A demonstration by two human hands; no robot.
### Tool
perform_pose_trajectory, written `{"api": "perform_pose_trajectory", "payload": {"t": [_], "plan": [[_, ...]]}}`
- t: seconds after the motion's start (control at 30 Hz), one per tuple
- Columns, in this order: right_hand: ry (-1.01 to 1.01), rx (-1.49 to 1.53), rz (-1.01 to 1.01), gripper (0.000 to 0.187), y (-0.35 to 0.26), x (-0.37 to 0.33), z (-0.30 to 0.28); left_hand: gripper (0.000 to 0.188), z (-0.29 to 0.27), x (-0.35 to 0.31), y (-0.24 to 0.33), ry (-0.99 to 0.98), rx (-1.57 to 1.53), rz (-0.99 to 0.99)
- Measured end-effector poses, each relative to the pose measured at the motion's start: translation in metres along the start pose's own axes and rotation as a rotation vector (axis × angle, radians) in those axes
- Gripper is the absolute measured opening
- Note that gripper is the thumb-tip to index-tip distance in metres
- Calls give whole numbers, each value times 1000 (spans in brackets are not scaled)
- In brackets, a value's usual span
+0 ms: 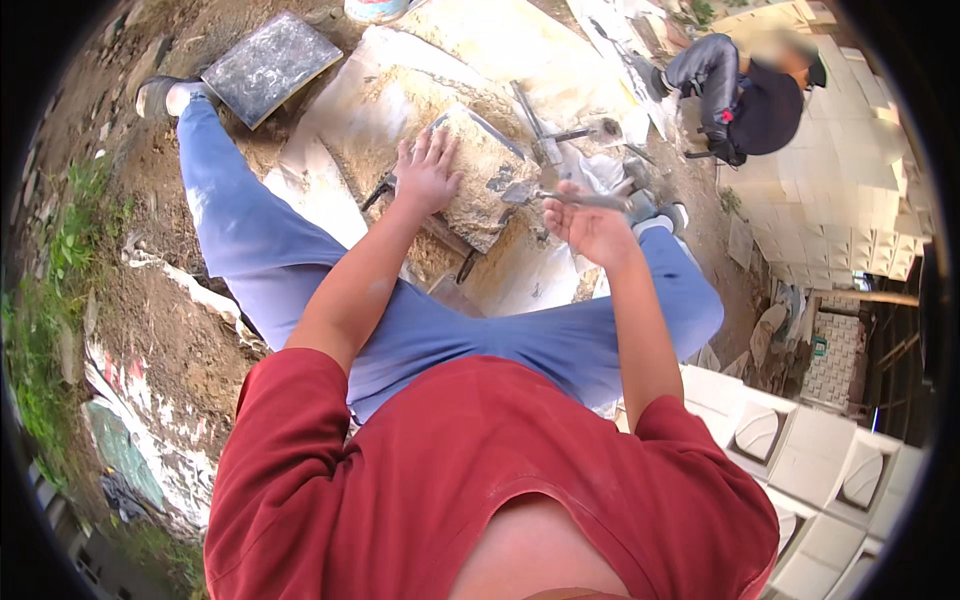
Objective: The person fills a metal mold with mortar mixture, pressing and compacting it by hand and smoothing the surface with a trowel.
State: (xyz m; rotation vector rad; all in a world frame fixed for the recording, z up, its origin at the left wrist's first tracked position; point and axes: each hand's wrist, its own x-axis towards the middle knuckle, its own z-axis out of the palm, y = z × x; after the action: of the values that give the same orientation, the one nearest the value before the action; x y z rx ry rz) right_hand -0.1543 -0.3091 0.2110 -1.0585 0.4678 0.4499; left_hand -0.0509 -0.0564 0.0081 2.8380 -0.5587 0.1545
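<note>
My left hand (pixel 428 172) lies with fingers spread on a square mold (pixel 490 135) packed with pale, sandy mix. The mold's dark rim shows at its far side, and metal handles (pixel 467 266) stick out near my hand and at the near corner. In my right hand (pixel 592 232), palm turned partly upward, is a trowel (pixel 517 190). Its grey blade reaches left over the mold's right edge, and its handle crosses my fingers. Pale sheeting (pixel 330 185) strewn with the same mix lies under the mold.
Beyond the mold lies a hammer-like tool (pixel 590 131). A dark square board (pixel 272 68) rests by my left foot, near a bucket (pixel 376 9). Another person (pixel 770 110) crouches at the far right by stacked pale blocks (pixel 850 190). More blocks (pixel 790 440) stand close on my right.
</note>
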Motion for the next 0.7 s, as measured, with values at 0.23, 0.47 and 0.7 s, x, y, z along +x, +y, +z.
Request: {"api": "perform_pose_trajectory", "payload": {"t": [0.23,0.47,0.7], "plan": [[-70,-752,-235,31,-1,0,-23,60,7,11,11,131,-63,-74],[-126,-350,-794,56,2,63,-5,58,8,19,17,144,-36,-70],[5,-181,-940,55,-43,51,25,56,4,15,15,128,-52,-82]]}}
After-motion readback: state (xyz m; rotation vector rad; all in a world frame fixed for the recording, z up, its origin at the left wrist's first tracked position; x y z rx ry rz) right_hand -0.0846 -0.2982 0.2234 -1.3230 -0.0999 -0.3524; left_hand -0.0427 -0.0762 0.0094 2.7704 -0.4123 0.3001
